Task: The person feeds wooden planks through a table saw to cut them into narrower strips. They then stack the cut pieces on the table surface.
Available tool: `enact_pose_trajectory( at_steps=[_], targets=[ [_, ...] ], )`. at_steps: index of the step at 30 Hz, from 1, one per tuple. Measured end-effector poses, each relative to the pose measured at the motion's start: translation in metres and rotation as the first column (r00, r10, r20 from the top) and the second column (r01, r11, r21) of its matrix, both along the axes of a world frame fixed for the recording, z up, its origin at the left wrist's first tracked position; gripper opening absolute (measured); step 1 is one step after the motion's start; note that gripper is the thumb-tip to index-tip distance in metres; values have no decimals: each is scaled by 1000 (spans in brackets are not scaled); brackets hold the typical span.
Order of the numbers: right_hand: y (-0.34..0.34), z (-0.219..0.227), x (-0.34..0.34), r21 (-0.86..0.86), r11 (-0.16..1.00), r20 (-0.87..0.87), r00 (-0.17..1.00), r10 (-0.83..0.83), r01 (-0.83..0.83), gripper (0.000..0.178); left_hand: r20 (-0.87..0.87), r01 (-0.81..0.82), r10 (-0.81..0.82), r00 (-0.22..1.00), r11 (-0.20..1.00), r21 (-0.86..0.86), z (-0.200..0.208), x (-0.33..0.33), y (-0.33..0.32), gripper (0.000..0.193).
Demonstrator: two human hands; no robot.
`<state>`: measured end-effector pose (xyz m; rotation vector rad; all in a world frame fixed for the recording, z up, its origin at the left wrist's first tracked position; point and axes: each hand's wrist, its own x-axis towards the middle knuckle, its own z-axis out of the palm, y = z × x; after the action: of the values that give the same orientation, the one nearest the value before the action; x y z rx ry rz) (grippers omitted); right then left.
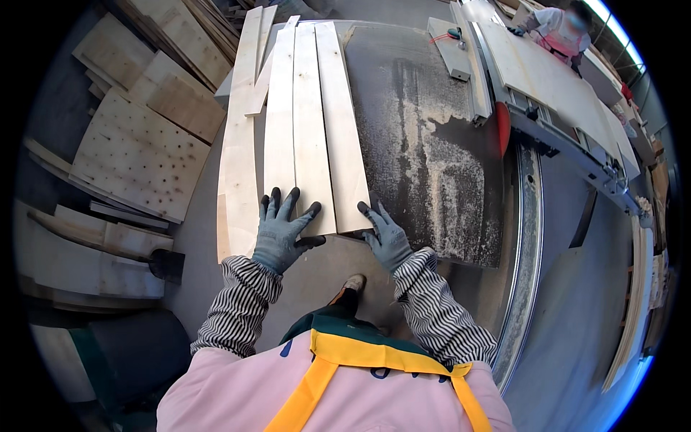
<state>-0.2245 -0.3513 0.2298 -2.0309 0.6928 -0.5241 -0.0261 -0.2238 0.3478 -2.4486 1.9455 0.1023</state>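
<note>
The left hand [281, 234] lies with its fingers spread at the near ends of the left plank [279, 129] and middle plank [308, 129], its thumb apart near the front edge. The right hand [389, 241] is at the near right corner of the right plank [340, 122], fingers slightly apart; whether it pinches that corner cannot be told. The three planks lie lengthwise, side by side, on the dark tabletop [381, 144].

For good control, both palms would best stay low and press evenly, squaring the near ends and closing the dark seam beside the right plank, with fingertips kept out of it.

The planks' near ends sit by the tabletop's front edge. To the right, open surface holds only scattered sawdust [446, 194], up to the red disc-shaped part [502, 128] and metal rail [529, 216]. To the left, longer boards [237, 173] leave less sideways room.
</note>
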Motion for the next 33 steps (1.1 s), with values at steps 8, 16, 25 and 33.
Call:
enact_pose_trajectory(
  at_steps=[8,16,25,33],
  targets=[
    [0,1,-5,-44,999,73,997,31,-28,62,39,25,-22,999,997,-72,-17,-3,8,62],
    [13,-17,-16,-153,985,232,972,-39,76,65,80,55,-47,996,993,-105,-25,-10,11,61],
    [105,-62,-169,304,808,57,838,-543,504,55,-13,123,-133,991,944,-305,-17,-79,29,71],
    [229,-105,-276,513,587,-195,752,-630,626,54,-305,519,-548,779,836,-177,-77,-199,78,67]
  ],
)
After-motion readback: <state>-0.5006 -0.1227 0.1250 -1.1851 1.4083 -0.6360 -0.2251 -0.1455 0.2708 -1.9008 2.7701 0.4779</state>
